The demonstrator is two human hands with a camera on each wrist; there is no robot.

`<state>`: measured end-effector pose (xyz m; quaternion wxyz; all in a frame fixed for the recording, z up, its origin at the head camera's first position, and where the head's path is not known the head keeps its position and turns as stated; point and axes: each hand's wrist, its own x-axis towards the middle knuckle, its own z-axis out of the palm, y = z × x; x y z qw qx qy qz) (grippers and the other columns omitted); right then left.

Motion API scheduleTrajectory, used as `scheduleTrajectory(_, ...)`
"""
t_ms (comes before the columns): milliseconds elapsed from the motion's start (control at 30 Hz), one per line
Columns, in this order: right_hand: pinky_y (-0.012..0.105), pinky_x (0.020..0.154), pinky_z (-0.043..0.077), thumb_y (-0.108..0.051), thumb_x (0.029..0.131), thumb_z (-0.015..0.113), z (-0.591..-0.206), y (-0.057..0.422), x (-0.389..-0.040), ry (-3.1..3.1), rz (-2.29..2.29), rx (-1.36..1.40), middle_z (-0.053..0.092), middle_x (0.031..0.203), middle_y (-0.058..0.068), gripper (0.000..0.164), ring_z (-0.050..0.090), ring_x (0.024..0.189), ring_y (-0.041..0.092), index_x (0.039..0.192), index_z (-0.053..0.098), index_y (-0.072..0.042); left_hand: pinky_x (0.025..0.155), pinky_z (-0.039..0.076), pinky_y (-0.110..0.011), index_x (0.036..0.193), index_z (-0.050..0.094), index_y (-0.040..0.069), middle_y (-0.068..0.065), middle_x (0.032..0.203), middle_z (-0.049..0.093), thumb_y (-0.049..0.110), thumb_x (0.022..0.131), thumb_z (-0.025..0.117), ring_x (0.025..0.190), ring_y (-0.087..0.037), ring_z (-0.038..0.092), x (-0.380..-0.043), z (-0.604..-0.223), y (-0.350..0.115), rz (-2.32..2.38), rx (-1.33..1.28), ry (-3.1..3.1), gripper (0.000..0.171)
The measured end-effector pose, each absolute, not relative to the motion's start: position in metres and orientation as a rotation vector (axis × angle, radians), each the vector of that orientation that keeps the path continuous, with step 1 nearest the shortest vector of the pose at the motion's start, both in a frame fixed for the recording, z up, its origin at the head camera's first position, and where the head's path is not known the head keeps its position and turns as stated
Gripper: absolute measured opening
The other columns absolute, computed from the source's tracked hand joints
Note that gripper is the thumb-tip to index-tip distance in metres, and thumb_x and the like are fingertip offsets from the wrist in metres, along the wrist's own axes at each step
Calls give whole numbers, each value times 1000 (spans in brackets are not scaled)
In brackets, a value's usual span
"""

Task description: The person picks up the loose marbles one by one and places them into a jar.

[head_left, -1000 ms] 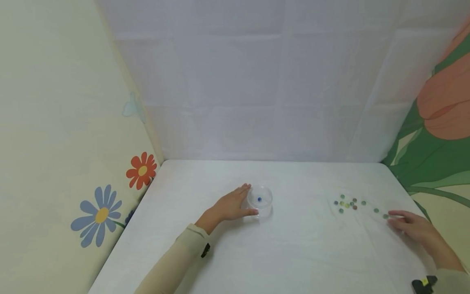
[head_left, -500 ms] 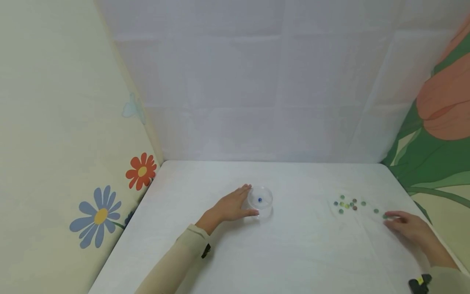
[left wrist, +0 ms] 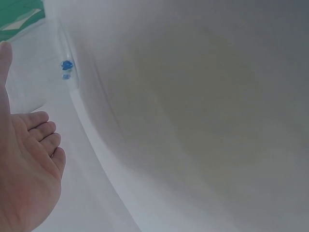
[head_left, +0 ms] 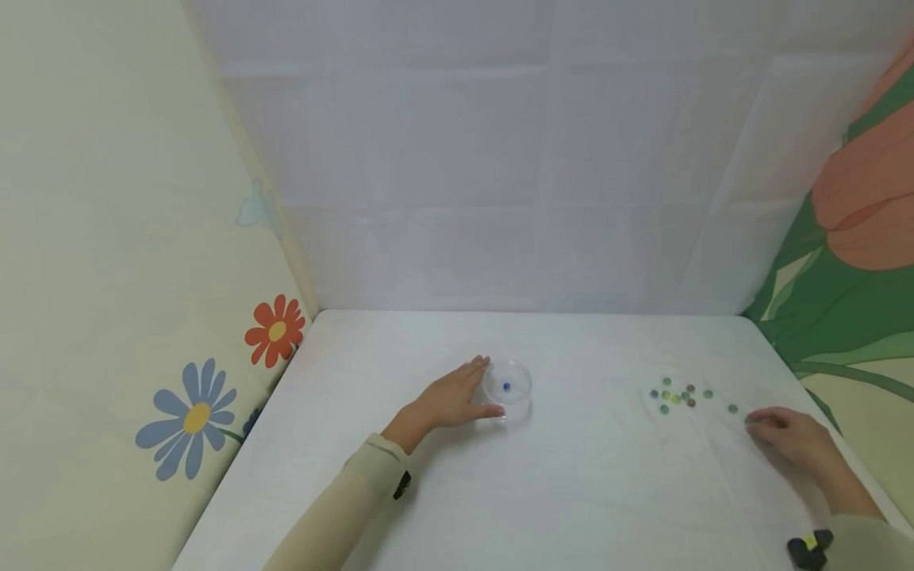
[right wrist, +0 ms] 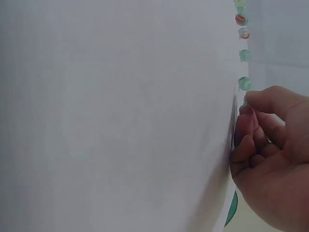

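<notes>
Carefully, the right hand pinches a little green marble between thumb and finger, at the right end of the marble bunch, just beside another green marble. I can't tell if the pinched one touches the tabletop. It's round and likely slippy, so a soft, even squeeze on its two sides should work best — squeeze too hard and it might shoot away. Lifting it straight up would help, so its neighbor doesn't get bumped and roll. The left hand holds the clear cup from its left side, thumb in front, fingers behind, with a blue marble inside. A gentle hold is enough there — a hard push could tip it.
</notes>
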<state>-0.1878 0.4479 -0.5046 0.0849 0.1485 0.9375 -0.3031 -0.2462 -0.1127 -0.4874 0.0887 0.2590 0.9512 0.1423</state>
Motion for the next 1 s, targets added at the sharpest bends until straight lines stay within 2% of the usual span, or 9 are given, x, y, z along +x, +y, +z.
scheduleTrajectory(233,53,81,51,-24,97,62,-501,433,-186,2835,-966,412,57,119,36,50,56,103,45,130,54,13,125,25,-44,163,19,13,-7,169,18,80,87,51,156,-24,17,-245,-485,-113,434,758,2824,107)
scheduleTrajectory(533,54,88,52,-29,101,61,-488,416,-190,2755,-1129,325,51,134,38,55,54,114,48,135,51,13,125,24,-43,163,18,12,-8,169,18,79,88,51,156,-25,17,-245,-484,-112,431,758,2821,106)
scheduleTrajectory(633,50,86,53,-33,101,61,-483,409,-190,2719,-1167,282,52,134,37,58,56,114,46,136,50,13,125,24,-43,163,19,12,-8,169,18,79,88,52,156,-25,17,-244,-483,-113,438,752,2816,106)
scheduleTrajectory(833,32,78,53,-32,102,60,-476,394,-187,2727,-1200,209,56,130,35,56,60,108,35,135,51,13,125,24,-43,163,18,13,-7,169,18,79,88,52,156,-24,17,-244,-483,-112,439,742,2813,106)
scheduleTrajectory(1000,28,76,52,-31,102,60,-473,387,-188,2718,-1215,197,58,129,32,55,61,104,28,135,52,12,125,24,-43,164,17,14,-6,170,17,80,87,51,156,-24,17,-244,-484,-112,431,733,2812,107)
